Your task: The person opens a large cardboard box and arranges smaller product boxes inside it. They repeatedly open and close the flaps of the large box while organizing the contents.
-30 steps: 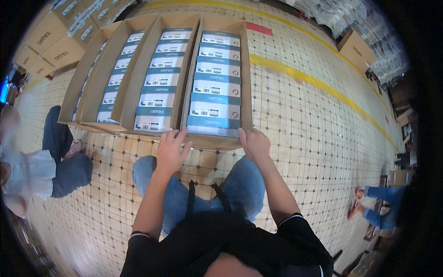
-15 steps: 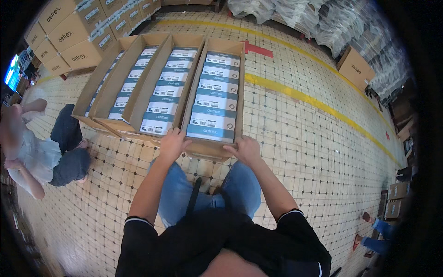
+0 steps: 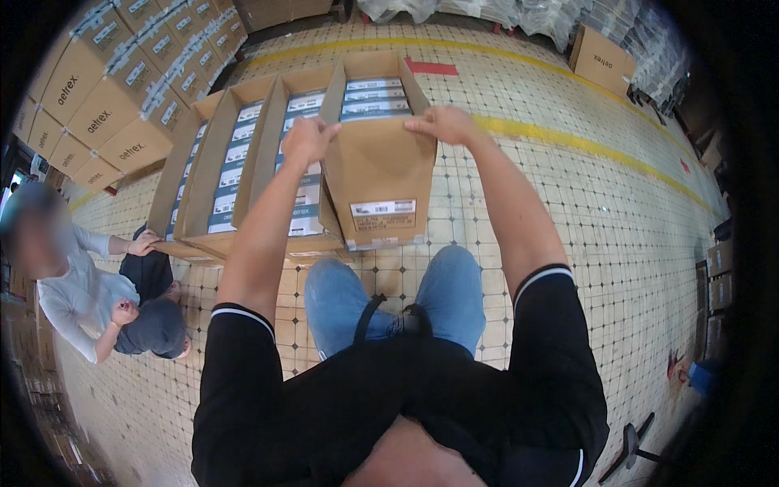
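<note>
Brown boxes (image 3: 105, 114) rise beyond a crouching person (image 3: 85, 280); left hand (image 3: 308, 142) and right hand (image 3: 446, 126) pinch a filled carton (image 3: 377, 166).

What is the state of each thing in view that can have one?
Rightmost carton: open on top.
Left hand: holding its top edge, left side.
Right hand: holding the same edge, right side.
Other three cartons: open on top.
Blue-and-white boxes: lined up inside cartons.
Stacked cartons: closed.
Back-right stacks: wrapped in clear plastic.
</note>
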### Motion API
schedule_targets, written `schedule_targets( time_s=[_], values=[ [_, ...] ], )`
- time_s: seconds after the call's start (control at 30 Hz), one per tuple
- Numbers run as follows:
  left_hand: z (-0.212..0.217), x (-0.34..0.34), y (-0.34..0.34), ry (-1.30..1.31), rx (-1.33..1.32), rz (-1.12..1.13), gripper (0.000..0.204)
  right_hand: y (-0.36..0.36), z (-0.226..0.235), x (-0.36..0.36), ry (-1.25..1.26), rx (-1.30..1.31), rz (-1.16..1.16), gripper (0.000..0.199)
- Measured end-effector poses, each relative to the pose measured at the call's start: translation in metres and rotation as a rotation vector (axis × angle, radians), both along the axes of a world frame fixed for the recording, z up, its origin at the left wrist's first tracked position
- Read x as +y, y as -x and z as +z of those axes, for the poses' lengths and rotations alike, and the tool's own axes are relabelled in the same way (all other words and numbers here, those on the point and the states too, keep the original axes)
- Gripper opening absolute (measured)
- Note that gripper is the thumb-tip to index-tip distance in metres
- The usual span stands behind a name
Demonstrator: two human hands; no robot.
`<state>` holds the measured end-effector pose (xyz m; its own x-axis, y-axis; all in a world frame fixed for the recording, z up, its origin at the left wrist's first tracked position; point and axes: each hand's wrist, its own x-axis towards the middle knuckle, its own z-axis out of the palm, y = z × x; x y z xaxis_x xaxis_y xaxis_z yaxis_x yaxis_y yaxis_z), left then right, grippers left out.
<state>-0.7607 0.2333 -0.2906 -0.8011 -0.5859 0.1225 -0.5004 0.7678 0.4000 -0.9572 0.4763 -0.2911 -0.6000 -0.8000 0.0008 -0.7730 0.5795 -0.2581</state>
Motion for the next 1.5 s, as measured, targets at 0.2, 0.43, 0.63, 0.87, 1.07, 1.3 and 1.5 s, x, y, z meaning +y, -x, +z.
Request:
schedule_targets(
  time_s=[0.2,0.43,0.63,0.87,1.07,1.3,1.5],
  values=[
    [0.010,-0.012,0.003,0.006,-0.011,0.024,0.048,0.005,0.016,-0.017,0.021,-0.045,0.021,0.090],
    [0.002,-0.016,0.003,0.049,0.027,0.037,0.049,0.003,0.026,-0.019,-0.035,-0.091,0.030,0.088],
    [-0.001,-0.016,0.004,0.089,0.042,0.048,0.053,0.009,0.024,-0.022,-0.050,-0.067,0.056,0.089],
    [-0.061,0.022,-0.051,-0.004,-0.114,-0.058,0.048,-0.036,-0.036,0.020,-0.162,-0.327,0.142,0.096],
    [-0.142,0.062,-0.072,-0.030,0.167,-0.035,0.035,-0.086,-0.130,0.029,0.432,0.023,-0.262,0.044],
    [-0.160,0.074,-0.054,0.089,0.095,0.078,0.050,-0.116,-0.173,0.007,0.274,0.017,-0.462,0.037],
    [-0.164,0.072,-0.055,0.052,0.081,0.056,0.056,-0.108,-0.169,0.009,0.207,-0.083,-0.426,0.039]
  ],
)
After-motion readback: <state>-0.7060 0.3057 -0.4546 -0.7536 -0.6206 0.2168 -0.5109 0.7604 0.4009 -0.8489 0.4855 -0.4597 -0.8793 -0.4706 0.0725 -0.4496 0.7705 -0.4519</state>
